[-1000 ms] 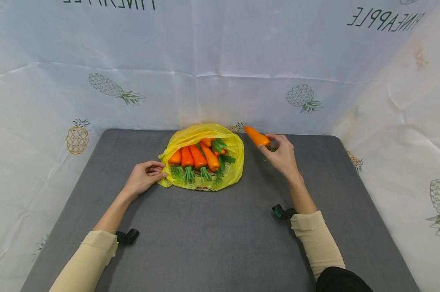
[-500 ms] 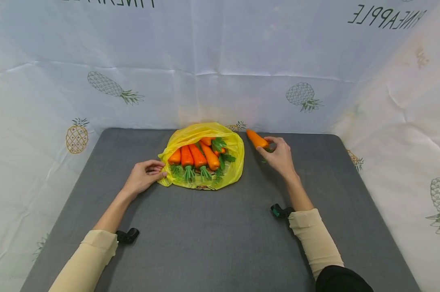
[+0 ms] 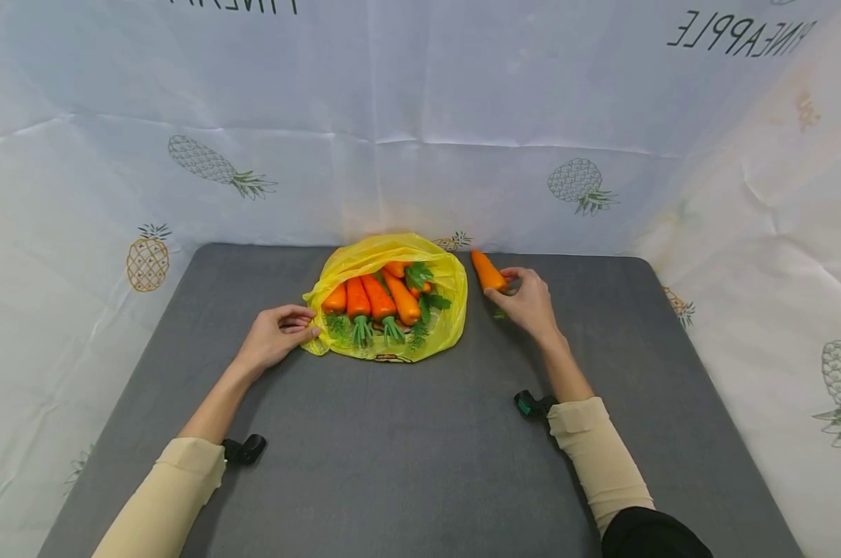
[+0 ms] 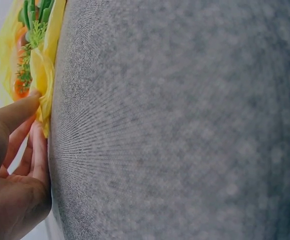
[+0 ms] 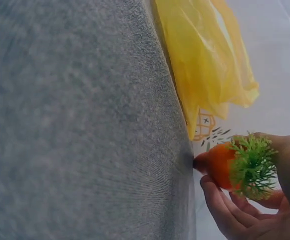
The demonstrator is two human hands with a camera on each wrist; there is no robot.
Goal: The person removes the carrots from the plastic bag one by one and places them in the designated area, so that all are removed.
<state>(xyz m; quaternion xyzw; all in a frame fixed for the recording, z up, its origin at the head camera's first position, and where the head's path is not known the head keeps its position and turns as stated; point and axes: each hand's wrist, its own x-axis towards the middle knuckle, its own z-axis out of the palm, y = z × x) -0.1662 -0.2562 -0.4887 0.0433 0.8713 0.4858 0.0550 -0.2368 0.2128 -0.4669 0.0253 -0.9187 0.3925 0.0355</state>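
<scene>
My left hand (image 3: 274, 341) pinches the left edge of a yellow plastic bag (image 3: 448, 332) between thumb and fingers. The bag lies with its mouth facing me. Inside are several orange carrots (image 3: 378, 298) with green tops. To the right of the bag, my right hand (image 3: 530, 304) grips another carrot (image 3: 487, 270) near its leafy end, tip pointing away from me. In the right wrist view, green fronds (image 5: 254, 167) hide part of the fingers, and the carrot's tip appears to meet the tabletop. The left wrist view shows the thumb (image 4: 22, 110) on the bag's crumpled edge.
The grey table (image 3: 406, 449) has its far edge just behind the bag and the held carrot. A white cloth (image 3: 420, 93) printed with pineapples hangs behind and along the sides. A black wrist camera (image 3: 246, 449) sits on each forearm.
My right hand has moved slightly toward me and to the left, lowering the carrot toward the tabletop. The left hand and the bag have stayed in place.
</scene>
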